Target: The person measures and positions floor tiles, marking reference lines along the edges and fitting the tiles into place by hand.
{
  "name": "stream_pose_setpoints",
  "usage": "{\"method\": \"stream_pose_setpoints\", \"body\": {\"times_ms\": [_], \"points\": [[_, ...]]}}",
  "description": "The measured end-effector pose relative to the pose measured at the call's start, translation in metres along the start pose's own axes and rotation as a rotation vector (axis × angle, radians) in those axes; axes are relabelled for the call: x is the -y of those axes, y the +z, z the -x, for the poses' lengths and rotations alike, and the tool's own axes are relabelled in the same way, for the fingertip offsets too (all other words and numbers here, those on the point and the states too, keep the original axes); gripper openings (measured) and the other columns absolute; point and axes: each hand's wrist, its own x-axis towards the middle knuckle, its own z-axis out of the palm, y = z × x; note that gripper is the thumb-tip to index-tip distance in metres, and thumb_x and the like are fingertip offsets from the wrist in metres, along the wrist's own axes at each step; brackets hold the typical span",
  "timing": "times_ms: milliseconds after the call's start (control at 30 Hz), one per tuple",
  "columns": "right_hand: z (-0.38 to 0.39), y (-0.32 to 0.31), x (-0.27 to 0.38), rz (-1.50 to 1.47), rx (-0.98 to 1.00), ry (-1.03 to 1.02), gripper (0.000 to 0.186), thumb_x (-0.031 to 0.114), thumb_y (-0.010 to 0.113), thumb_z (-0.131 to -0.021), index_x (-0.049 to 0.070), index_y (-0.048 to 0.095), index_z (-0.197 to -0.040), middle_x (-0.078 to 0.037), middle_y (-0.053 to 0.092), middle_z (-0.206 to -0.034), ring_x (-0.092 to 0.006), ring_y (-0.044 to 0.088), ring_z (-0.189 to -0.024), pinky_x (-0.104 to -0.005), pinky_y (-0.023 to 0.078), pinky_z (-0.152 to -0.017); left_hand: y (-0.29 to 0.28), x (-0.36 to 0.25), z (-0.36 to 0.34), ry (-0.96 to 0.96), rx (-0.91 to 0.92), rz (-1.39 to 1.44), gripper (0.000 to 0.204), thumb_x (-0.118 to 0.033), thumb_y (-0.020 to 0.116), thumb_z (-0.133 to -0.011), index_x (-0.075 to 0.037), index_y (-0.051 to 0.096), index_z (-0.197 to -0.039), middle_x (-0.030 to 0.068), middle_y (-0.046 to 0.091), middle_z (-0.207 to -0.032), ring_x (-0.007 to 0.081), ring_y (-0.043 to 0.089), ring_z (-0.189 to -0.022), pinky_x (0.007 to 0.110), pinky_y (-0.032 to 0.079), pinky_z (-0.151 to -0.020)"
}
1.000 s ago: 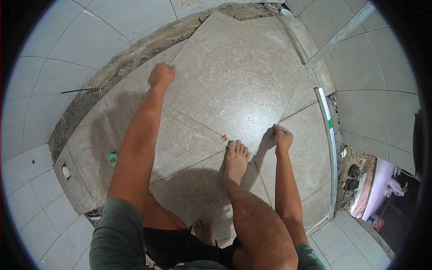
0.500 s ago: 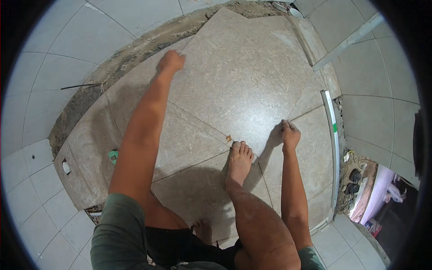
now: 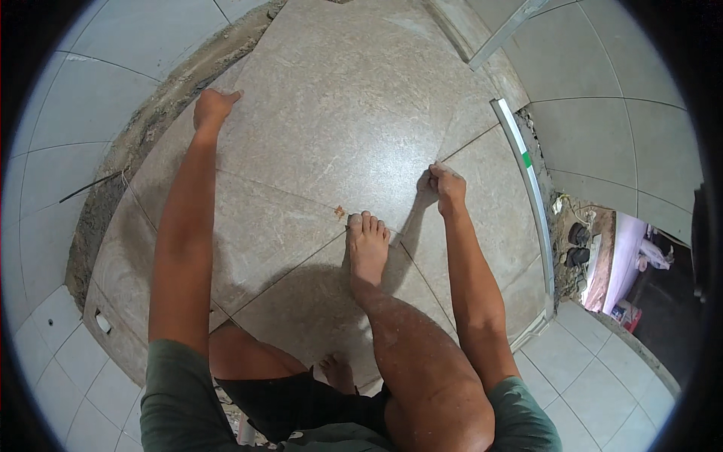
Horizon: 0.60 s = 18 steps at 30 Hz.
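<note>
A large beige floor tile (image 3: 339, 113) lies among similar tiles. At its left edge, my left hand (image 3: 213, 108) is closed, the fingers curled at the rim and the thumb reaching over the top. Across from it, my right hand (image 3: 448, 184) pinches the tile's right edge, close to a joint between tiles; its fingertips are partly hidden. My bare right foot (image 3: 368, 245) rests near the tile's near corner, beside a small orange-brown mark (image 3: 340, 212).
A metal straightedge (image 3: 527, 162) with a green band lies along the right side. Another metal bar (image 3: 504, 36) leans at the far right. Rough mortar (image 3: 143, 124) and a thin dark rod (image 3: 90, 187) border the left. Dark shoes (image 3: 578, 245) stand by the right doorway.
My view has shifted, so the floor and both hands sit further left. My left thumb now stretches out over the tile. A green tape measure seen before is now hidden behind my left arm.
</note>
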Motion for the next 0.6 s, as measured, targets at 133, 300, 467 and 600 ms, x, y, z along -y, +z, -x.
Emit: {"method": "stream_pose_setpoints", "body": {"times_ms": [133, 300, 467, 600], "points": [[0.004, 0.004, -0.007, -0.009, -0.03, -0.018, 0.018, 0.004, 0.072, -0.088, -0.005, 0.076, -0.103, -0.003, 0.071, -0.086, -0.012, 0.06, -0.071, -0.0273, 0.047, -0.065, 0.007, 0.009, -0.003, 0.036, -0.054, 0.006, 0.057, -0.057, 0.083, -0.074, -0.002, 0.075, -0.089, 0.0187, 0.076, -0.098, 0.0352, 0.073, -0.095, 0.046, 0.056, -0.084], [-0.003, 0.001, -0.015, -0.074, 0.004, -0.045, 0.022, 0.004, 0.071, -0.089, -0.006, 0.075, -0.109, -0.006, 0.073, -0.094, -0.0129, 0.064, -0.078, -0.027, 0.051, -0.072, 0.004, 0.009, -0.012, 0.097, 0.014, -0.017, 0.061, -0.06, 0.081, -0.075, 0.0, 0.074, -0.078, 0.0199, 0.075, -0.086, 0.0357, 0.074, -0.086, 0.045, 0.055, -0.081], [-0.005, -0.003, -0.017, 0.046, 0.015, -0.063, 0.029, 0.005, 0.07, -0.09, -0.005, 0.073, -0.117, -0.01, 0.074, -0.104, -0.0163, 0.067, -0.09, -0.0268, 0.052, -0.081, 0.004, 0.006, -0.015, 0.13, -0.035, -0.147, 0.064, -0.063, 0.078, -0.076, 0.001, 0.074, -0.075, 0.0216, 0.074, -0.084, 0.0371, 0.074, -0.087, 0.046, 0.055, -0.081], [-0.006, -0.001, -0.023, 0.142, 0.027, -0.175, 0.036, 0.007, 0.07, -0.086, -0.006, 0.072, -0.119, -0.012, 0.073, -0.113, -0.0215, 0.067, -0.101, -0.0289, 0.05, -0.09, 0.011, 0.014, -0.029, 0.13, -0.085, -0.198, 0.067, -0.064, 0.078, -0.075, 0.003, 0.074, -0.077, 0.0228, 0.075, -0.087, 0.0376, 0.074, -0.089, 0.047, 0.055, -0.082]]}}
